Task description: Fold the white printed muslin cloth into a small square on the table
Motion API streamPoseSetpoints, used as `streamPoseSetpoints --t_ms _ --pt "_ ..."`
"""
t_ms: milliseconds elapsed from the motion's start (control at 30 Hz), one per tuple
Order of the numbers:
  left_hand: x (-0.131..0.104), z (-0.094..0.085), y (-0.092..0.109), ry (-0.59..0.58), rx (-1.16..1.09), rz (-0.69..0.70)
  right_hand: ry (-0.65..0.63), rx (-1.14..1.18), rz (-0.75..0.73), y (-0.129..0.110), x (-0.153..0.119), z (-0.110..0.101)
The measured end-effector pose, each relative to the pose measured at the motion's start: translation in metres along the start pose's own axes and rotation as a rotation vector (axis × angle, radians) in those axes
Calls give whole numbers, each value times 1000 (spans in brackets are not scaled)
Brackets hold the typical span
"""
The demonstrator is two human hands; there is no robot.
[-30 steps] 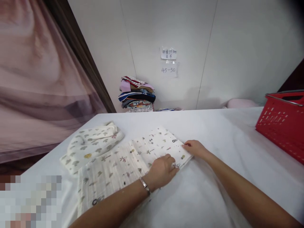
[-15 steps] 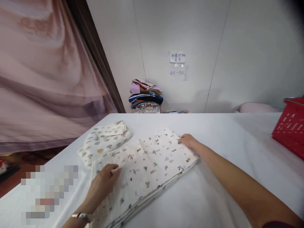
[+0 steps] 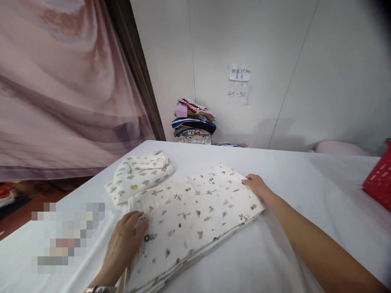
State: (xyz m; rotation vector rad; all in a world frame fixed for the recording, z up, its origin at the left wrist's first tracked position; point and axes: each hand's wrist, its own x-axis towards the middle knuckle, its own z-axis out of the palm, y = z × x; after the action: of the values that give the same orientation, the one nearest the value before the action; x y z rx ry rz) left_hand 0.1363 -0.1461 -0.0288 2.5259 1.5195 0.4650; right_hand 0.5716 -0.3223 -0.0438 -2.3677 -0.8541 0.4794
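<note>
Cloth [image 3: 198, 219] layered flat, edges to true up

Nearest, the left hand [image 3: 126, 236] lies over the cloth's left edge, its fingers bent onto the print; whether they grip or only press, I cannot tell. The cloth lies flat on the white worktop [image 3: 244, 264], layers showing along its near edge. The right hand [image 3: 257, 187] has its fingers against the right edge; a pinch cannot be made out, the underside being hidden.

The step in hand looks like straightening, 1 hand per end. The next move seems to call for evening the near edge and keeping the layers together in any lift.

Farther off, the other cloth [image 3: 137, 179] sits loosely bundled just beside it, the red basket [image 3: 378, 181] stands right, and a pile [image 3: 194, 124] rises by the wall [image 3: 250, 36].
</note>
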Motion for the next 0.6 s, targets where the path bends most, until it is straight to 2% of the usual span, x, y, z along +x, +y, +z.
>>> streamPoseSetpoints --t_ms 200,433,600 --pt "-9 0 -7 -6 -108 -179 -28 -79 -21 0 1 1" --pt "-23 -6 -7 -56 -551 -528 -108 -205 -53 7 -8 -8" --pt "-39 -19 3 -79 -789 -635 -90 -302 -44 30 0 -2"
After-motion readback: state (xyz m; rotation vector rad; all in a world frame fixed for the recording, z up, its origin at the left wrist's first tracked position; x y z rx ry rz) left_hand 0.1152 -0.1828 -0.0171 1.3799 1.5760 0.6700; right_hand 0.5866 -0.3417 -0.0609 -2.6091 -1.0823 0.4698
